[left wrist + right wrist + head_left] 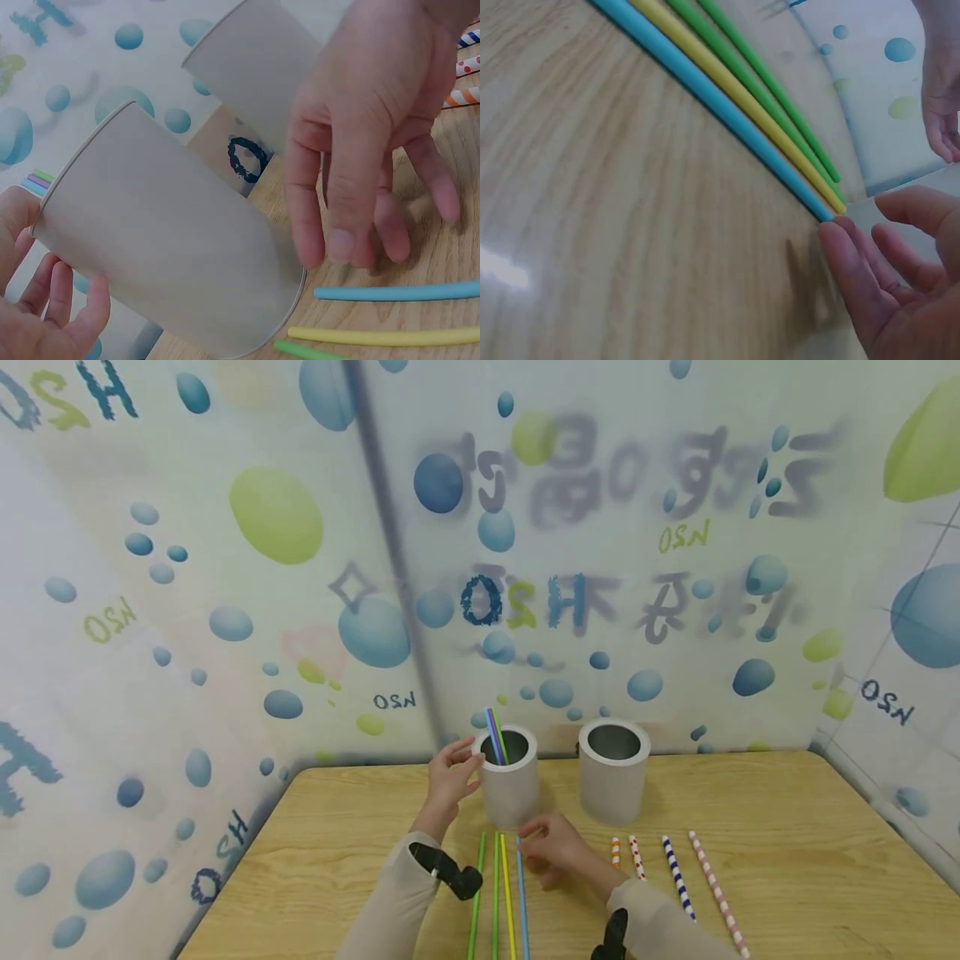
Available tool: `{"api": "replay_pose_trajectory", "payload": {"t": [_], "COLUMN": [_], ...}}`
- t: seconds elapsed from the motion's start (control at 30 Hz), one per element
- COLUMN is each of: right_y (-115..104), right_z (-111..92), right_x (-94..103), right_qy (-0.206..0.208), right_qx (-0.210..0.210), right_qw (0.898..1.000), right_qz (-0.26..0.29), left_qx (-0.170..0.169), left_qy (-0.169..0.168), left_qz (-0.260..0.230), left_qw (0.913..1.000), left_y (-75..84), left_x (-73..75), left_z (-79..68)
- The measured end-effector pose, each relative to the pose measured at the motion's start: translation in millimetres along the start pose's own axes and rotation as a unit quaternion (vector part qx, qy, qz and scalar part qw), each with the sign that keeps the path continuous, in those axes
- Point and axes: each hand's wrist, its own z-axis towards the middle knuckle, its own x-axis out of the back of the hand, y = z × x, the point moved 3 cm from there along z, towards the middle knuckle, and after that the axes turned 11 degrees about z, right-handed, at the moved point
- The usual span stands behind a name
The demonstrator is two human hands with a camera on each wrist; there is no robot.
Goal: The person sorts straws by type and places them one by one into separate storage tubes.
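My left hand (450, 781) is at the left side of a pale cylindrical cup (512, 797), fingers spread loosely. Its fingertips are right at the rim, and in the left wrist view its lower fingers (94, 307) overlap the cup's wall. Leaning inside the cup are several plain straws (492, 731), blue, purple and green. In front of the cup, my right hand (558, 847) hangs low over the table with thumb and fingers apart. Its thumb tip is close by the far end of a light blue straw (727, 112), which lies on the wood.
Beside the blue straw lie a yellow straw (507, 893) and two green straws (477, 885). A second pale cup (613, 785) stands to the right. Patterned straws (678, 877), striped and dotted, lie in front of it. Behind the wooden table (337, 852) hangs a printed curtain.
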Motion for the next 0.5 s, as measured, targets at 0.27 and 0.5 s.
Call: {"api": "replay_pose_trajectory", "payload": {"t": [0.27, 0.5], "right_y": [15.9, 20.8], "right_z": [-1.0, -1.7], "right_x": [-5.3, -12.5], "right_qy": [0.04, 0.069], "right_qx": [0.029, 0.051], "right_qw": [0.998, 0.996], "right_qz": [0.032, 0.008], "left_qx": [0.0, 0.0], "left_qy": [-0.001, 0.001], "left_qz": [-0.004, -0.005], "left_qw": [1.0, 1.0], "left_y": [0.6, 0.4], "left_x": [-0.6, -0.5], "left_z": [0.0, 0.1]}}
